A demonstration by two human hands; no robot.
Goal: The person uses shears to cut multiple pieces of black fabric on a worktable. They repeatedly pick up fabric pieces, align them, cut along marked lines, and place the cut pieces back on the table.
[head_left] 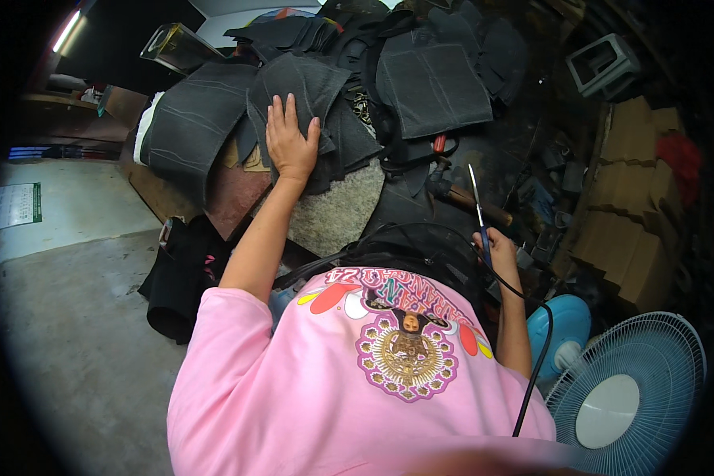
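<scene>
My left hand [291, 143] lies flat with its fingers stretched out, pressing on a dark grey fabric piece [295, 79] on top of a pile. Beneath and beside it are more dark pieces with pale stitch-like lines, among them a wide panel [194, 119] on the left. Low on the right, my right hand [497, 252] is closed around the dark blue handle of what looks like slim scissors [476, 194]. Their silver blade points up and away from me, apart from the fabric. A hammer [472, 194] lies just beyond this hand.
A rough stone slab [337, 208] sits under the pile's near edge. Another stitched panel [435, 91] lies at the back. Folded cardboard [631, 206] and a grey plastic stool [603, 65] stand on the right. A fan [611, 408] is close by my right side; a black cable [541, 357] hangs near my right arm.
</scene>
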